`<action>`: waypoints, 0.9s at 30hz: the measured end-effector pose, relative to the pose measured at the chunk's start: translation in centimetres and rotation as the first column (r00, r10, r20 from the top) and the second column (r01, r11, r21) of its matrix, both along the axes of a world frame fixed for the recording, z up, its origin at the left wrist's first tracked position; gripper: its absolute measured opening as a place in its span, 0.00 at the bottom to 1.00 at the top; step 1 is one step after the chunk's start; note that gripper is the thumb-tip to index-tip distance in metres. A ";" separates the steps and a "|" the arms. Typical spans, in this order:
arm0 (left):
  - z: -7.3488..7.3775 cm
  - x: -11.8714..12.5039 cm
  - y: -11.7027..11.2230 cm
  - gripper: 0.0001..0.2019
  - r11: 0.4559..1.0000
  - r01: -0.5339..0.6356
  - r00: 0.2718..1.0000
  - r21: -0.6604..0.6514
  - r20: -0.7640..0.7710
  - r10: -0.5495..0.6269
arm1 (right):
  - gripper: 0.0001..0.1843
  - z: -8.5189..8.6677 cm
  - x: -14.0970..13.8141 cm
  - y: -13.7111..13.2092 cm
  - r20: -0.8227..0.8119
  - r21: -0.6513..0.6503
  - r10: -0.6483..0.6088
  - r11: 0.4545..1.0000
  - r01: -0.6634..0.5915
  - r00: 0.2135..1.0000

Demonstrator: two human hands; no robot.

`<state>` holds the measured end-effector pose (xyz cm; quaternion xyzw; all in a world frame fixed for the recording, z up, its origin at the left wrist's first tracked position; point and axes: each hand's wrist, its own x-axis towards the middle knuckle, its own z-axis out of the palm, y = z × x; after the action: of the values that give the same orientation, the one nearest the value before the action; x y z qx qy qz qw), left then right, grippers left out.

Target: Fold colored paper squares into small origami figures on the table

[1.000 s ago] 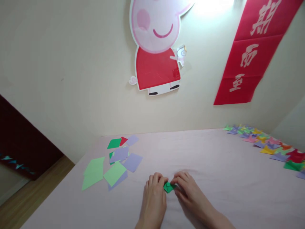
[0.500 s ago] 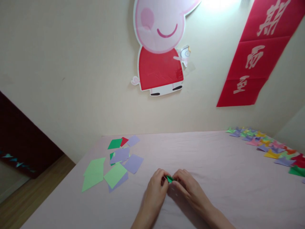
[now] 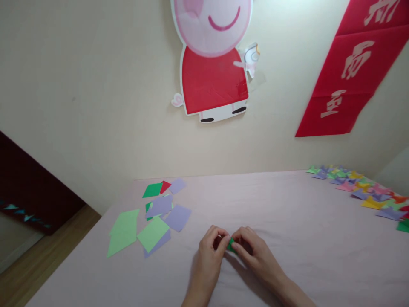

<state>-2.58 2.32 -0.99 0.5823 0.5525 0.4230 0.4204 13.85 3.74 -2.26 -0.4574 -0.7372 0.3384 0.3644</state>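
Pinching the small green paper (image 3: 231,246) between our left hand (image 3: 209,248) and right hand (image 3: 255,250), their fingertips almost meeting. Our own grip hides most of it (folds not readable), so a crease could go crooked unnoticed. Uneven pull might tear it, we judge; the wrinkled cloth (image 3: 294,260) beneath both hands may give poor backing for pressing.

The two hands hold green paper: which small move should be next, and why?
Probably a gentle pinch on the green paper with the right hand, while the left hand steadies it: both hands meet at it, and little of it shows.
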 end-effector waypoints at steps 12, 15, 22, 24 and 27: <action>0.0 0.9 -0.7 0.04 1.000 0.015 0.999 0.003 0.038 -0.015 | 0.13 0.0 0.3 -0.1 -0.264 -0.209 -0.055 0.978 -0.001 0.963; 0.2 0.9 -0.9 0.05 1.000 0.019 0.999 -0.008 0.026 -0.019 | 0.13 0.1 0.3 -0.1 -0.290 -0.227 -0.060 0.974 -0.008 0.955; 0.6 0.1 -1.0 0.02 1.000 0.013 0.991 0.012 -0.131 -0.011 | 0.10 -0.1 0.5 0.0 -0.245 -0.107 -0.065 0.994 0.040 0.967; 0.5 0.0 -0.9 0.03 0.997 0.045 0.977 0.068 -0.210 -0.029 | 0.07 0.1 0.3 -0.2 -0.162 0.050 -0.058 0.997 0.067 0.985; 0.4 0.0 -1.0 0.09 0.975 0.108 0.936 0.193 -0.350 -0.035 | 0.05 0.7 0.1 -0.6 -0.060 0.208 -0.043 0.977 0.055 0.997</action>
<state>-2.60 1.33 -0.59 0.7079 0.5484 0.3547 0.2690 13.99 3.10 -1.58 -0.4251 -0.7468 0.2624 0.4391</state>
